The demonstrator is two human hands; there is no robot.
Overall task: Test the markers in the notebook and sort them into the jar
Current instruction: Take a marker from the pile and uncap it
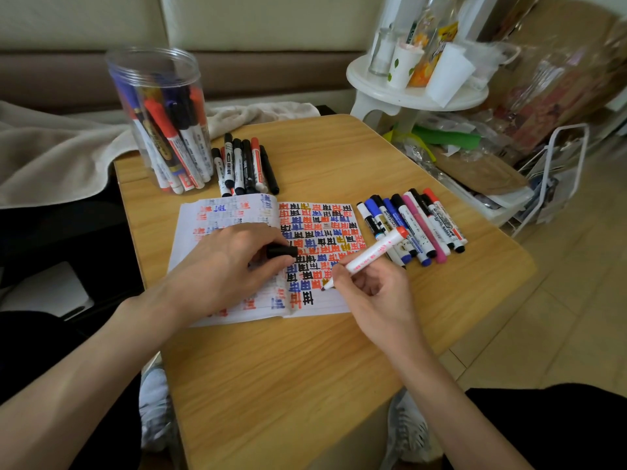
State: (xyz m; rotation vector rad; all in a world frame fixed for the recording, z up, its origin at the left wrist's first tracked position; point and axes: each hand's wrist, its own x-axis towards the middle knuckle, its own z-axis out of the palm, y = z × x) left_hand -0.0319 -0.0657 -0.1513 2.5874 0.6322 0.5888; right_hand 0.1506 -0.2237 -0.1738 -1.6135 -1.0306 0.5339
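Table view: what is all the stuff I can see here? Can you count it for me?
jar: one, clear, far left of the table, full of markers
loose markers: about seven, black and red, lying beside the jar
row of markers: about ten, blue, black, pink and red caps, right of the notebook
notebook: one, white pages with red, blue, black and yellow marks, open mid-table
table: one, light wood
blanket: one, beige, left of the table
round stand: one, white, far right, holding cups and bottles
held marker: one, white with a red end, tip on the page
cap: one, black, over the notebook
left hand: pinches the cap
right hand: holds the held marker
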